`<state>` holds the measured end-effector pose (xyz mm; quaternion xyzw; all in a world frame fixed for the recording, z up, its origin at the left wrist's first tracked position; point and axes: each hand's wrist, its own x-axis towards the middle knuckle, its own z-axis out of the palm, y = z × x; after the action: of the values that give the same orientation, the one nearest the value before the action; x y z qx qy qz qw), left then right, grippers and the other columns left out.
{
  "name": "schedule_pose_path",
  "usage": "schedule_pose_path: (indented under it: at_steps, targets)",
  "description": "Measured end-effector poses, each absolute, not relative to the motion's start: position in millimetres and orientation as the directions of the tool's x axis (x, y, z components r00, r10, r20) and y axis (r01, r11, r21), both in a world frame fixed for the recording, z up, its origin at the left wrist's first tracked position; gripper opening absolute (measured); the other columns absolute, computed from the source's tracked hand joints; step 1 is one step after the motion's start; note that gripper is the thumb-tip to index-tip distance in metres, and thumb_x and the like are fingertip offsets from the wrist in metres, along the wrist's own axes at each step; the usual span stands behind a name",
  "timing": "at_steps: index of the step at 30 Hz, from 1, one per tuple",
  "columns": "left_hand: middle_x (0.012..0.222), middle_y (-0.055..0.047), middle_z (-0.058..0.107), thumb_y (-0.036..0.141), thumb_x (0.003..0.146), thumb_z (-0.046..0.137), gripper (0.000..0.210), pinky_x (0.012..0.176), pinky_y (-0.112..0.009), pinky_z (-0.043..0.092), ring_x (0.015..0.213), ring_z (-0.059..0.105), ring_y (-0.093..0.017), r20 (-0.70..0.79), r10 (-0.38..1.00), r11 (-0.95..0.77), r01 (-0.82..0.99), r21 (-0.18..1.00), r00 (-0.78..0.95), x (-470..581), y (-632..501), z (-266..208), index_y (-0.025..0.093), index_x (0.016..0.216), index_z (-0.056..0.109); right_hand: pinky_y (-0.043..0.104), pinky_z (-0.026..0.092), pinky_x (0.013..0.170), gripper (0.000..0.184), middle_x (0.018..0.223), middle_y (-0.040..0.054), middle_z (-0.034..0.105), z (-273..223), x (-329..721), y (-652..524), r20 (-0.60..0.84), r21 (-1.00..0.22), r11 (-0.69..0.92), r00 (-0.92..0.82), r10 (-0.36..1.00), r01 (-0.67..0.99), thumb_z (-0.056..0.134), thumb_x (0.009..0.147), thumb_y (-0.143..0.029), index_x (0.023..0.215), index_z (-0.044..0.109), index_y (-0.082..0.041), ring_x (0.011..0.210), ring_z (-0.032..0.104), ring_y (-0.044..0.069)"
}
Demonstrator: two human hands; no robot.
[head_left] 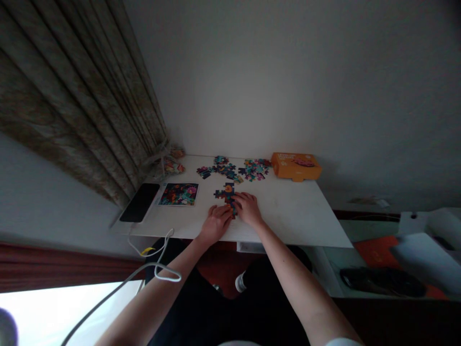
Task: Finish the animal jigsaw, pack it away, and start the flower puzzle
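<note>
Several joined jigsaw puzzle pieces [229, 189] lie flat near the middle of the white table, showing dark blue and orange patches. My left hand [216, 223] is at the lower left of this cluster, its fingers closed on a puzzle piece at the bottom edge. From the right, my right hand [247, 206] pinches a puzzle piece at the cluster's side, with thumb and fingertips close together. The fingers partly cover the pieces they touch. A printed reference picture [178, 194] lies left of my hands.
Loose puzzle pieces [256, 168] are heaped at the back of the table [295, 216]. An orange box [296, 166] stands at the back right. A dark phone [140, 202] and a white cable [166, 245] are at the left, with a clear plastic bag [169, 163] behind.
</note>
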<state>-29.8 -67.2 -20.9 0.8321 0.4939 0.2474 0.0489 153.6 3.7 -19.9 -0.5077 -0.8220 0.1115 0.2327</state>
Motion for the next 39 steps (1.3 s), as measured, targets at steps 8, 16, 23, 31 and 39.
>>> schedule_pose_path:
  at_steps: [8,16,23,31,39]
  targets:
    - [0.142,-0.010,0.066,0.016,0.098,0.052,0.033,0.121,-0.057,0.031,0.134,0.059,-0.026,0.307,0.861,-0.482,0.845,0.232,0.406,-24.2,-73.0,-14.9,0.024,0.127,0.067,0.048,0.037,0.108,0.031,0.140,0.0049,0.067,-17.6,153.1,2.3,0.279,-0.426,0.461,-0.372,0.885,0.778,0.055,0.102,-0.027,0.128,0.072,-0.029,0.129,0.055,0.029]
    - [0.143,-0.010,0.065,0.022,0.100,0.052,0.029,0.122,-0.060,0.027,0.134,0.058,-0.027,0.287,0.872,-0.465,0.852,0.240,0.395,-20.9,-75.1,-12.3,0.025,0.126,0.066,0.048,0.037,0.108,0.032,0.142,0.0049,0.066,-21.1,153.6,3.9,0.270,-0.424,0.463,-0.379,0.885,0.778,0.056,0.101,-0.026,0.128,0.072,-0.031,0.130,0.055,0.028]
    - [0.145,-0.010,0.063,0.029,0.104,0.048,0.034,0.121,-0.058,0.030,0.136,0.056,-0.026,0.262,0.827,-0.553,0.805,0.215,0.498,-39.4,-66.2,-13.2,0.025,0.133,0.064,0.047,0.038,0.108,0.029,0.136,0.0049,0.069,-19.9,153.5,3.3,0.289,-0.457,0.455,-0.357,0.889,0.764,0.059,0.099,-0.022,0.123,0.074,-0.029,0.128,0.056,0.028]
    - [0.154,-0.015,0.054,0.043,0.104,0.047,0.050,0.123,-0.057,0.030,0.147,0.045,-0.029,0.186,0.806,-0.591,0.779,0.211,0.561,-72.2,-52.8,-12.9,0.022,0.149,0.053,0.047,0.041,0.107,0.027,0.129,0.0070,0.072,-20.0,154.3,2.4,0.322,-0.496,0.467,-0.344,0.882,0.733,0.062,0.095,-0.020,0.118,0.075,-0.028,0.123,0.060,0.027]
    - [0.153,-0.012,0.055,0.049,0.104,0.047,0.055,0.126,-0.057,0.028,0.146,0.046,-0.028,0.166,0.791,-0.612,0.764,0.204,0.589,-68.8,-55.9,-15.7,0.025,0.154,0.048,0.047,0.043,0.108,0.027,0.128,0.0079,0.072,-21.9,154.6,-0.2,0.340,-0.529,0.458,-0.315,0.886,0.715,0.064,0.095,-0.022,0.119,0.074,-0.026,0.122,0.061,0.026]
